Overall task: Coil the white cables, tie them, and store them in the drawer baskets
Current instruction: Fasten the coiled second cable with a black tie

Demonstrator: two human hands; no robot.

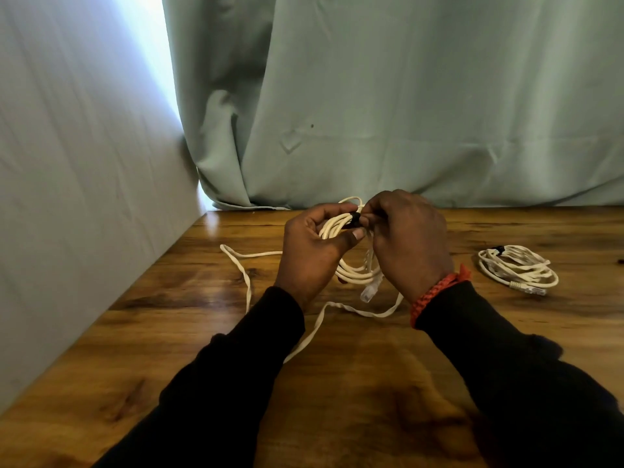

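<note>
Above the wooden worktop (236,349), a coiled white cable (351,270) is being held between both hands, its black tie (355,220) being pinched by the right hand (407,244) while the left hand (312,251) is being kept closed around the loops. A loose tail is trailing leftward. A tied coil (518,268) is lying well right; no drawer baskets are being shown.

- Left hand (309,251) is raised in front of the body, palm turned inward, fingers curled, thumb (353,238) pointing right.
- Right hand (407,241) meets it fingertip to fingertip, back facing the camera, fingers pinched closed.
- Both forearms, in dark sleeves, converge forward.
</note>
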